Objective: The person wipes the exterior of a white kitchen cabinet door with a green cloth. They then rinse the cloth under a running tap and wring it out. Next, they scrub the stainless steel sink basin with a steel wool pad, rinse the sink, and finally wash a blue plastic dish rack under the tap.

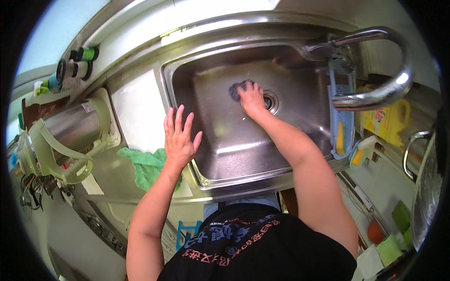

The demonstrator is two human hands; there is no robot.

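Note:
My right hand is down in the stainless steel sink, its fingers on a grey scouring pad, which looks like steel wool. The pad lies on the basin floor, just left of the drain. At the sink's left rim is my left hand, palm down with the fingers spread, and it holds nothing. Beneath and beside its wrist a crumpled green cloth lies on the counter. The underside of my left palm is hidden.
A chrome faucet arches over the sink's right end, near a blue plastic rack. Beyond it stands a yellow jug. On the left lies a steel cylindrical container with green plastic parts. A white board or sheet borders the sink.

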